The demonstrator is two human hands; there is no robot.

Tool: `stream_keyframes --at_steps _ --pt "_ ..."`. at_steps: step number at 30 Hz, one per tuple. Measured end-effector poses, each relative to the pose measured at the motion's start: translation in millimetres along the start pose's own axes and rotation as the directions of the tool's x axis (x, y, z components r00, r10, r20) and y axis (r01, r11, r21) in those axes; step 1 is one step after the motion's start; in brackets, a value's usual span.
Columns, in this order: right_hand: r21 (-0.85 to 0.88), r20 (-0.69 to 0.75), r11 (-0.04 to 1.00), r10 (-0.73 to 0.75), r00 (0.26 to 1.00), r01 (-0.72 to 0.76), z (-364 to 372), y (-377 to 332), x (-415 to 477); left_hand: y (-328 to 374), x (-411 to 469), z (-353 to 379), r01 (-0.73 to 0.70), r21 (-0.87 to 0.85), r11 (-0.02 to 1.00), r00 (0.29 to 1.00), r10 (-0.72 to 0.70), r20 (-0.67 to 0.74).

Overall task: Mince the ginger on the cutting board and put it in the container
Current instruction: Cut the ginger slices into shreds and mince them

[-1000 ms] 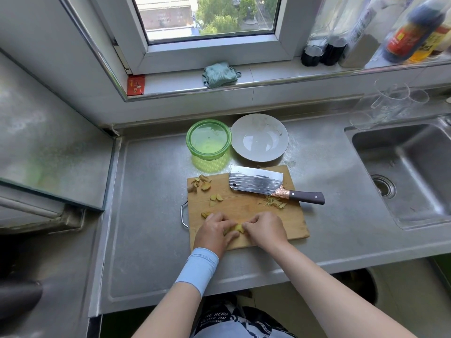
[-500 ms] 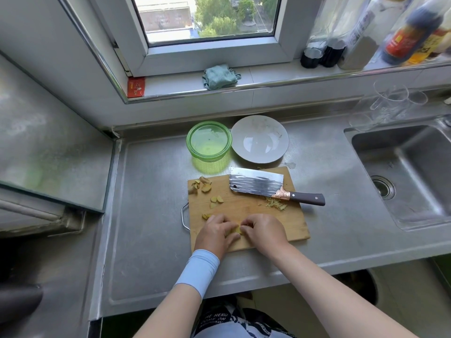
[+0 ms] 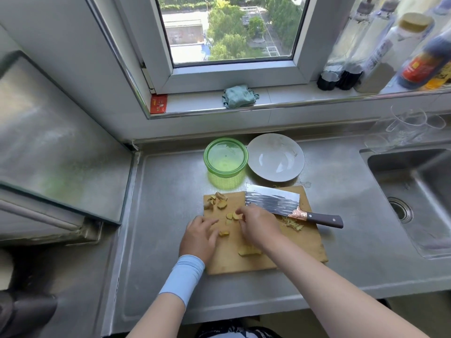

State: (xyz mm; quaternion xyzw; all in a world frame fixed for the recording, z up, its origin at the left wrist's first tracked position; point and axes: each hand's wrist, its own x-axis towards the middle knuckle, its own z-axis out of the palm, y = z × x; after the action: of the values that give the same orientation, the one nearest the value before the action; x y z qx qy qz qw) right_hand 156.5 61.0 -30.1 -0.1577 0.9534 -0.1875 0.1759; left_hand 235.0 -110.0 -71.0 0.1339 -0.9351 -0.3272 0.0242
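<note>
Presently, the ginger [image 3: 224, 233] is found wholly on the wooden cutting board [image 3: 305, 242]. None is seen in the green container [image 3: 225, 157], which stands just beyond the board's far left corner, beside a white plate [image 3: 275, 158]. A cleaver [image 3: 272, 200] is laid flat across the far right of the board, untouched, with its dark handle pointing right over the steel surface [image 3: 166, 215].

The ginger is scattered:
- trimmings [image 3: 217, 202] at the far left corner
- loose slices [image 3: 232, 216] at the middle
- a thicker piece [image 3: 248, 251] towards the near edge
- fine shreds [image 3: 292, 223] just nearside of the cleaver's bolster

The left hand [image 3: 200, 236] is laid on the board's left side, fingers extended and relaxed, with nothing held. The right hand [image 3: 258, 225] is curled over the loose slices, fingertips touching them. Whether a slice is actually pinched cannot be told.

Handling is judged as follows:
- The slices are expected to be light, firm and fibrous, with moist cut faces that may slip or cling to skin. They are best taken by the edges in a fingertip pinch, or swept together flat.
- The cleaver is expected to be heavy and blade-forward, and should be taken by the handle only.
- Once minced, the ginger will be loose and sticky. It is better lifted on the flat of the blade than by the fingers.

Mincing is judged barely begun.
</note>
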Motion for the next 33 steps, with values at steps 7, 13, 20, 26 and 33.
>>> stream_keyframes --at_steps 7,13,20,26,33 --pt "-0.065 0.058 0.997 0.037 0.998 -0.033 13 -11 31 -5 26 2 -0.114 0.049 0.992 0.96 0.097 0.262" --pt "0.014 0.021 0.997 0.08 0.997 -0.08 13 -8 32 -8 36 1 -0.039 -0.019 0.999 0.963 0.043 0.267" --pt "0.447 0.113 0.812 0.364 0.924 -0.375 0 -1 19 4 42 -9 0.132 -0.188 0.973 0.972 -0.091 0.215" --pt "0.534 0.178 0.677 0.495 0.85 -0.506 -12 26 -19 31 33 0 0.109 -0.205 0.973 0.968 -0.057 0.242" --pt "0.494 0.193 0.639 0.58 0.792 -0.589 4 44 -53 51 7 21 0.113 -0.256 0.96 0.962 -0.04 0.271"
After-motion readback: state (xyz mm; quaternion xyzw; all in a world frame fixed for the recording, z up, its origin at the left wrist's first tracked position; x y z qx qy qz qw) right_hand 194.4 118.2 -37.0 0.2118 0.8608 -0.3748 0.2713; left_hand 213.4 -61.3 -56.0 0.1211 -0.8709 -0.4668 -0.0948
